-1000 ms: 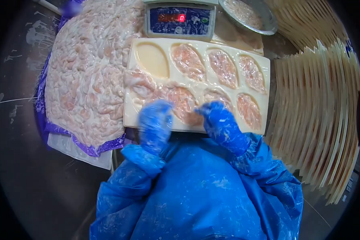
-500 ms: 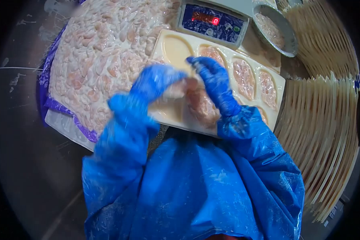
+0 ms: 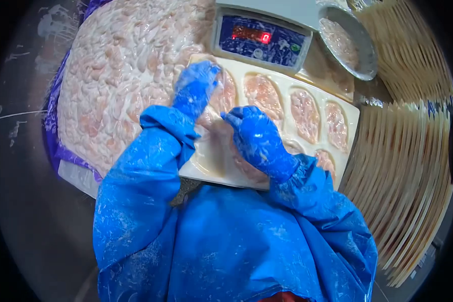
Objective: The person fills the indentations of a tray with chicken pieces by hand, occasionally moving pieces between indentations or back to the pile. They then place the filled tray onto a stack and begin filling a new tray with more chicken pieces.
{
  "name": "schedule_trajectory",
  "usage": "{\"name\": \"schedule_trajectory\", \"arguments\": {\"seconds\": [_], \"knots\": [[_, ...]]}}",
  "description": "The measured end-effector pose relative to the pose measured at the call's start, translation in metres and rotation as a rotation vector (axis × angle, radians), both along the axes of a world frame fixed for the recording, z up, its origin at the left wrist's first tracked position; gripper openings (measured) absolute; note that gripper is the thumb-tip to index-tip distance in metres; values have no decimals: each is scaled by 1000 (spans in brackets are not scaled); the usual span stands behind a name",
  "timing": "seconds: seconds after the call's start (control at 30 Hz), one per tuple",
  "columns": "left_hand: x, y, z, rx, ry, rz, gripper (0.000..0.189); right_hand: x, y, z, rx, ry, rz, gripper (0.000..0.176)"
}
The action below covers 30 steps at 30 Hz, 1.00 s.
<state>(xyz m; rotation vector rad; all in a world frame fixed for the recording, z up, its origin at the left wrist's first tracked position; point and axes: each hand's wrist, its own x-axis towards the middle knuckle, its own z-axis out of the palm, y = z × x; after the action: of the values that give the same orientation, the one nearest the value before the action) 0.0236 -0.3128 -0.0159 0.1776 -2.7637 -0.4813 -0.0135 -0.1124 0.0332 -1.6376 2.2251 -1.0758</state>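
A strip of raw, pale pink meat that looks like chicken (image 3: 226, 93) lies in the upper left hollow of a white moulded tray (image 3: 206, 178). My left hand (image 3: 195, 89), in a blue glove, has its fingers curled over the left side of this strip. Just below it, my right hand (image 3: 259, 141) is bent with thumb and fingertips together near the strip's lower end; whatever they hold is hidden. Under the right hand, more meat (image 3: 249, 168) shows in a lower hollow. The lower left hollow shows bare white plastic.
A heap of wet raw meat (image 3: 116, 75) on purple sheeting (image 3: 60, 146) fills the left. Behind the tray stands a scale (image 3: 261, 40) with a lit red display. A metal bowl (image 3: 345, 45) with meat sits at back right. Many thin pale sticks (image 3: 392, 186) line the right.
Meat now lies in the upper left hollow, which was bare before. My left hand has moved up to its edge; my right hand has come lower and left. The whole view has shifted slightly.
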Motion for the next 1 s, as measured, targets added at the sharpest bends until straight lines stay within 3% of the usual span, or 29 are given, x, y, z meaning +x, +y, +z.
{"name": "schedule_trajectory", "arguments": {"seconds": [0.07,0.13,0.23,0.27,0.33,0.37,0.5,0.6,0.67,0.73,0.77,0.8,0.87,0.9,0.93,0.97,1.0], "knots": [[17,21,11,-107,59,19,35,5,-7,-4,259,-66,-87,15],[30,29,21,48,-127,-33,37,-2,-15,-18,280,-68,-158,14],[44,33,19,32,-99,-85,35,-3,-16,-5,411,-261,-150,21],[37,27,19,31,-89,-81,35,-9,-11,2,411,-251,-149,21],[25,15,41,70,51,-26,35,-18,7,15,-13,-168,8,26],[24,22,58,94,-267,20,39,-22,16,17,35,-186,-82,34],[82,59,62,90,-48,64,58,-46,68,12,120,-53,-168,31],[114,66,9,64,-104,193,59,-39,82,17,169,-267,-176,28],[106,68,7,160,-76,195,50,-25,72,12,119,-175,-94,27],[104,73,-2,224,-28,2,39,-14,56,25,113,-175,-57,26],[116,83,-2,136,-3,-66,30,-13,49,33,117,-185,-18,26],[127,89,4,115,-244,-77,23,-12,41,38,120,-195,20,26],[151,102,11,99,-241,-190,15,-9,24,35,103,-123,44,31],[156,105,13,106,-244,-187,15,-3,10,32,23,-4,173,32],[160,109,14,-22,-229,-5,13,7,-1,30,-57,111,303,34],[163,109,18,-155,-215,176,11,21,-10,30,81,143,368,36],[156,84,44,-304,-267,-48,12,28,-4,18,82,136,370,36]]}}
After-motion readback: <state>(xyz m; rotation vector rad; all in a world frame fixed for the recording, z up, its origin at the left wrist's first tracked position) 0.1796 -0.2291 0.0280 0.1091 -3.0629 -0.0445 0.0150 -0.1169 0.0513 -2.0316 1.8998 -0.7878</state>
